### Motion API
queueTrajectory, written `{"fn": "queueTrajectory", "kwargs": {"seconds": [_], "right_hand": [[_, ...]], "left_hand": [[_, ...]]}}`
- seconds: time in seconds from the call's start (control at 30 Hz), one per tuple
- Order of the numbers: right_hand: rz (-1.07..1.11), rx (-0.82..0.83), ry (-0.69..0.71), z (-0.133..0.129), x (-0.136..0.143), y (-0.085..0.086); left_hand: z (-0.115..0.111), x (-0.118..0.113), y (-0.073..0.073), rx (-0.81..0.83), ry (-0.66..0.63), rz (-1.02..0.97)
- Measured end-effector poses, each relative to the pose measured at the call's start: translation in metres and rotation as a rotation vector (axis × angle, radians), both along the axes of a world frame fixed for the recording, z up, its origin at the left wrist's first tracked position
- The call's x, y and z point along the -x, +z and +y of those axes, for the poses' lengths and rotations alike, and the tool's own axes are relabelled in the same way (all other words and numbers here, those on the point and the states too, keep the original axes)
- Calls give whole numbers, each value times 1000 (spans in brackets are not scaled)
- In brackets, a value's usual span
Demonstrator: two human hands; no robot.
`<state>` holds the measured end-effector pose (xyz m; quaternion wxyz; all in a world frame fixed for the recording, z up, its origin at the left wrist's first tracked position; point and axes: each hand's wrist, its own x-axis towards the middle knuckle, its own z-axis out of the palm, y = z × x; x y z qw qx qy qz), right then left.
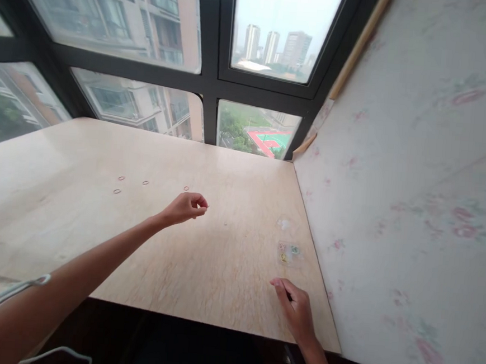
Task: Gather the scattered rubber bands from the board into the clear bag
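My left hand [187, 207] hovers above the middle of the pale tabletop, thumb and index finger pinched. A tiny bit shows at the fingertips, too small to name. Just behind it lies a thin reddish ring [186, 189], which looks like a small rubber band. Further left are more such loops: a ring [145, 183], another ring [121, 178] and a nearer ring [116, 191]. My right hand [296, 305] is closed near the front right edge, below a clear divided box [300, 258] with pink, green and yellow bands. Whether those fingers hold anything is hidden.
Behind the box sits a clear piece with something whitish [284, 224]. A floral-papered wall [392, 216] borders the table [201, 280] on the right, and dark-framed windows [210, 89] stand along the back. A white cable [16, 287] crosses near my left forearm.
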<state>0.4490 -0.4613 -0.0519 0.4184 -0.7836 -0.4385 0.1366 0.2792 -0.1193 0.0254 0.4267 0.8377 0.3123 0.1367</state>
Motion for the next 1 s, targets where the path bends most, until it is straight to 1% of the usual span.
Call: {"fn": "queueTrajectory", "kwargs": {"seconds": [0.07, 0.13, 0.2, 0.23, 0.27, 0.33, 0.43, 0.5, 0.57, 0.67, 0.77, 0.9, 1.0], "right_hand": [[17, -17, -6, 1, 0, 1], [45, -33, -14, 2, 0, 2], [75, -49, -26, 2, -1, 2], [89, -55, -33, 2, -1, 2], [102, -62, -40, 1, -2, 2], [129, -75, -53, 1, -2, 3], [165, -92, -66, 1, -4, 3], [180, -99, -63, 1, -4, 4], [194, -101, -59, 2, -5, 4], [213, -108, -61, 3, -6, 5], [214, -112, -60, 3, -6, 5], [207, -113, -59, 2, -6, 7], [203, -103, -63, 1, -5, 8]], "left_hand": [[-31, -32, 6, 135, -77, -95], [-64, -63, 9, 263, -134, -165], [-97, -93, 9, 337, -200, -205], [-113, -106, 6, 338, -230, -210], [-128, -118, 4, 304, -262, -205], [-154, -138, -4, 183, -322, -200], [-178, -158, -16, 2, -387, -178], [-186, -166, -23, -82, -418, -144], [-188, -171, -28, -120, -437, -109], [-189, -174, -34, -119, -441, -65], [-188, -174, -37, -118, -419, -54], [-184, -166, -33, -100, -376, -126], [-177, -148, -29, -95, -305, -154]]}}
